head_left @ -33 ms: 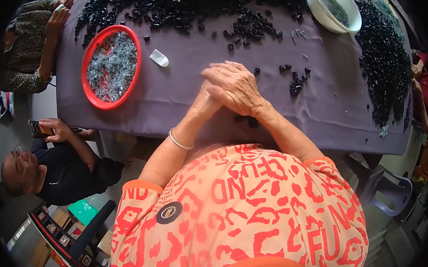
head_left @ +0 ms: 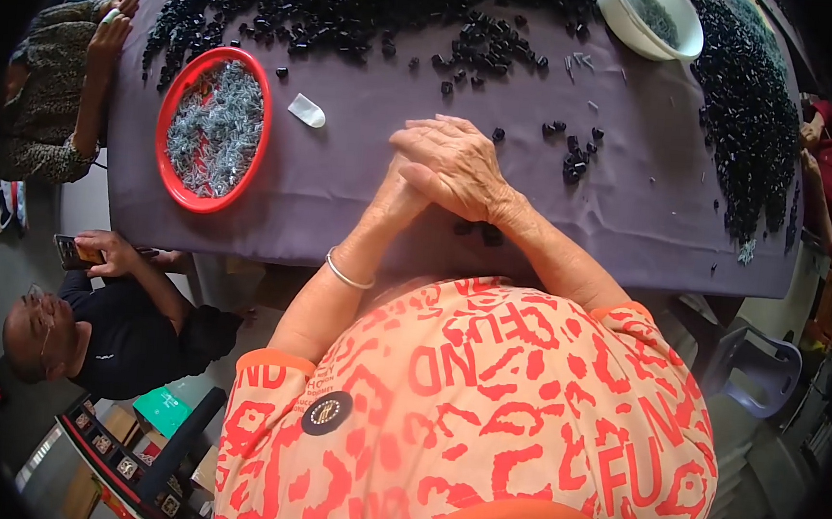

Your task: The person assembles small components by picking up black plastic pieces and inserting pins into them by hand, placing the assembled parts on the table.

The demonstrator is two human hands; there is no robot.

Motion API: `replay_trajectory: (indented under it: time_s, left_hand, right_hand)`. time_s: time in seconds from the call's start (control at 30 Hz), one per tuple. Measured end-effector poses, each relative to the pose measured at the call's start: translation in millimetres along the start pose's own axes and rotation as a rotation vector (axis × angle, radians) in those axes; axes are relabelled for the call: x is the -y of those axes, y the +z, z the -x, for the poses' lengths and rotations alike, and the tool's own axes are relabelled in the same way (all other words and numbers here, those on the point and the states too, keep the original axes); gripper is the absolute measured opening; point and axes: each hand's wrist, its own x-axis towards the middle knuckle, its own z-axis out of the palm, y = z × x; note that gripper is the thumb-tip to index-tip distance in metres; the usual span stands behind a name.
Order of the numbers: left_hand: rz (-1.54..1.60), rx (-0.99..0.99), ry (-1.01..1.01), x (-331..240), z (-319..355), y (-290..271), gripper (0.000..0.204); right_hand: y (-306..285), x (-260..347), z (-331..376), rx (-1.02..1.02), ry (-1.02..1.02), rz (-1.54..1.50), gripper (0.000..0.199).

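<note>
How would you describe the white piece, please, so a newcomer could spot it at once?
On the purple cloth, find the red tray at left. Just right of it lies the white piece, rounded at one end, unlike the black parts.

There is one red basin (head_left: 206, 203) and one white bowl (head_left: 641, 45).

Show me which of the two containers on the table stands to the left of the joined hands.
The red basin. Its colour and side set it apart: the other, the white bowl, stands to the right of the joined hands.
</note>
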Motion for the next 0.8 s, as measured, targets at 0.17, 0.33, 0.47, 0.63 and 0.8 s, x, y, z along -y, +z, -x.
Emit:
replay_trajectory:
  time_s: [0.17,0.33,0.47,0.63,0.8]
  left_hand:
    - [-0.155,-0.157,0.154,-5,2,12,0.029]
    - [-0.215,-0.231,0.190,4,2,16,0.031]
    - [-0.234,-0.178,0.204,-8,1,15,0.031]
    - [-0.313,-0.152,0.246,-4,-1,13,0.030]
    - [-0.215,-0.062,-0.060,-19,-2,19,0.023]
  right_hand:
    - [3,-4,1,-0.015,0.020,-0.032,0.037]
    - [-4,-4,1,0.054,-0.014,-0.017,0.035]
    - [-1,-7,-1,0.068,0.003,-0.031,0.035]
    - [-3,-7,0,0.074,-0.032,-0.035,0.035]
    - [-19,-15,12,-0.149,-0.068,-0.155,0.023]
